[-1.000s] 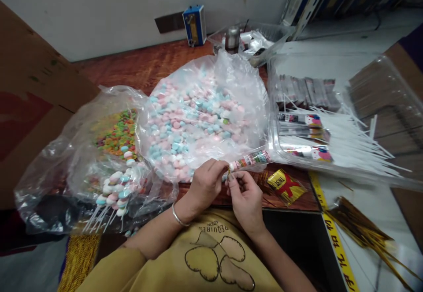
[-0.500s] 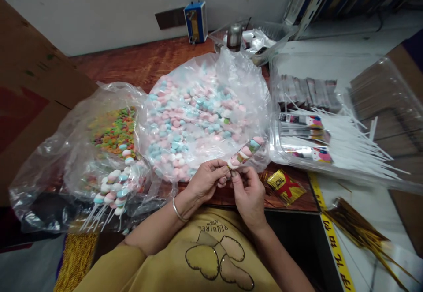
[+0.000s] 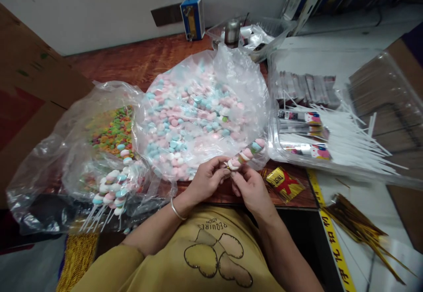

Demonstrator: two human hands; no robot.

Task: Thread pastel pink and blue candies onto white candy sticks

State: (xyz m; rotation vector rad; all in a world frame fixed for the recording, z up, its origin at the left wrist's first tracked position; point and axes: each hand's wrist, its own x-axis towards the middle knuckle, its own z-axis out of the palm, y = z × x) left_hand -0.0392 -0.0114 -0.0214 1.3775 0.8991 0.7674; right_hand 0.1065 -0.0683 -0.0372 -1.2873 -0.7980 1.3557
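Observation:
Both hands meet at the lower end of a wrapped marshmallow skewer (image 3: 246, 155), stacked in pink, white and blue inside a clear sleeve. My left hand (image 3: 209, 178) pinches the sleeve's gathered bottom, where a small gold glint shows. My right hand (image 3: 249, 187) is closed at the same end, thumb against the fingers. The skewer tilts up to the right, and its stick is hidden by my fingers. Behind it spreads a big clear bag of pastel marshmallows (image 3: 194, 106). A yellow and red packet of twist ties (image 3: 284, 184) lies right of my right hand.
Several finished-looking marshmallow skewers (image 3: 112, 188) rest at left on a bag of colourful cereal rings (image 3: 115, 129). A clear plastic box (image 3: 274, 151) at right holds white sticks (image 3: 357, 137) and printed sleeves (image 3: 306, 151). Gold twist ties (image 3: 357, 226) lie at lower right; a cardboard box (image 3: 42, 76) stands left.
My right hand has shifted slightly right and down, turning at the skewer's lower end. The skewer stays tilted in nearly the same place. The whole view has moved a little.

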